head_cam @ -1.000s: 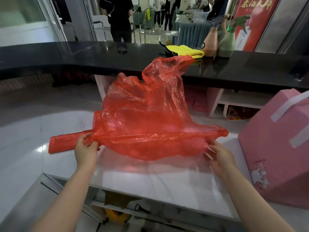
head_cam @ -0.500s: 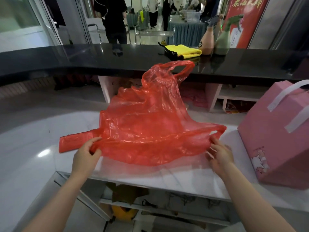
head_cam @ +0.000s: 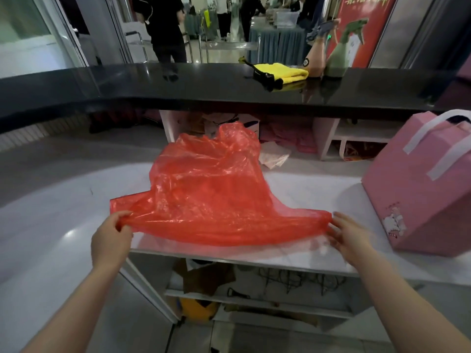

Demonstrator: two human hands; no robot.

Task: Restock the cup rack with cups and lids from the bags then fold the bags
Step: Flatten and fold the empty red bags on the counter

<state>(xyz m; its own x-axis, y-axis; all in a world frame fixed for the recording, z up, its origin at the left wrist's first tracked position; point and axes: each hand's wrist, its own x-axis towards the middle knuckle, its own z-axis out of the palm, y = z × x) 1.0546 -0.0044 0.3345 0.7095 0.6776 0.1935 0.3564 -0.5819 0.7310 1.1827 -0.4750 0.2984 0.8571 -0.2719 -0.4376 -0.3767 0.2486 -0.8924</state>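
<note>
Red upright poster board (head_cam: 362, 26) behind the black table (head_cam: 204, 85), top right: a row of large yellow Chinese characters along its upper edge, cut off by the frame and blurred, not legible. Pink cardboard gift box (head_cam: 420, 189) with white ribbon handles: small white printed picture near lower corner, any wording too small to read.

White marble surface (head_cam: 305, 189) in the near field, light glare on its left part. Open shelving (head_cam: 254, 296) sat under it, cables and clutter inside. Black glossy raised counter (head_cam: 178, 85) ran across behind, white cubby shelves (head_cam: 356, 133) beneath it. Glass door (head_cam: 38, 34) far left, red poster (head_cam: 362, 26) far right, draped table (head_cam: 277, 44) far back. Grey tile floor (head_cam: 254, 337) below.
</note>
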